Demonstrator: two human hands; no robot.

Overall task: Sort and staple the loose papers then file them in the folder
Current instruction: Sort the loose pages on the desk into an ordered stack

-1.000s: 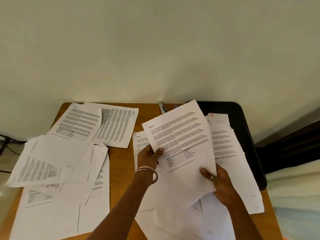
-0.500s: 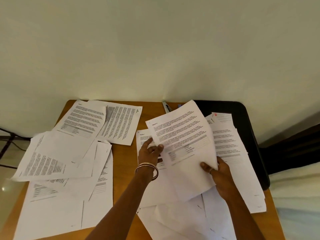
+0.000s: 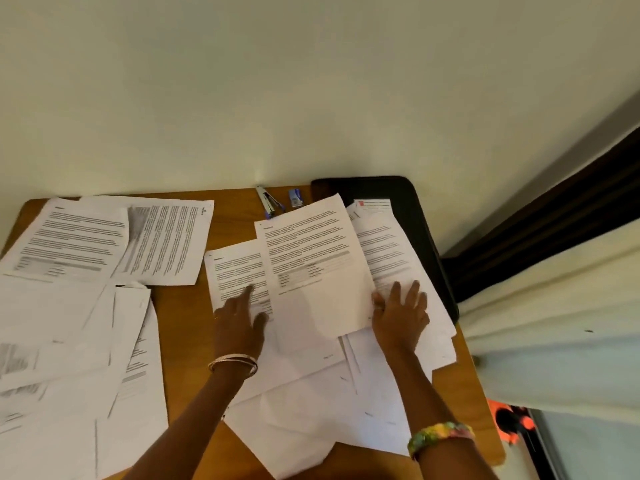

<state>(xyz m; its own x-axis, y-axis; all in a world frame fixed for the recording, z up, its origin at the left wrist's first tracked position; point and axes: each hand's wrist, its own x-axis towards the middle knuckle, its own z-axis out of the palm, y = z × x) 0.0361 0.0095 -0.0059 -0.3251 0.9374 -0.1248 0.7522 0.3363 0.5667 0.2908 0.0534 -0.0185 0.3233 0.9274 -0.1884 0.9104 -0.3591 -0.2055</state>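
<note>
Loose printed papers cover the wooden table [image 3: 180,327]. A printed sheet [image 3: 311,258] lies flat on top of the right-hand pile. My left hand [image 3: 239,323] reaches over the sheet beside it [image 3: 235,271], fingers extended and touching the paper. My right hand [image 3: 400,313] lies flat with spread fingers on the papers at that top sheet's right edge. A stapler [image 3: 268,202] and a small blue staple box [image 3: 295,197] sit at the table's back edge. The black folder [image 3: 408,206] lies under the right pile at the back right.
A second spread of papers [image 3: 76,306] fills the table's left half. A wall runs right behind the table. To the right hang a pale curtain [image 3: 554,313] and a dark frame. An orange object [image 3: 509,420] sits on the floor at the lower right.
The sheet that both hands held up now lies flat on the right pile. Both hands let go of it and rest with straight fingers on the papers.
</note>
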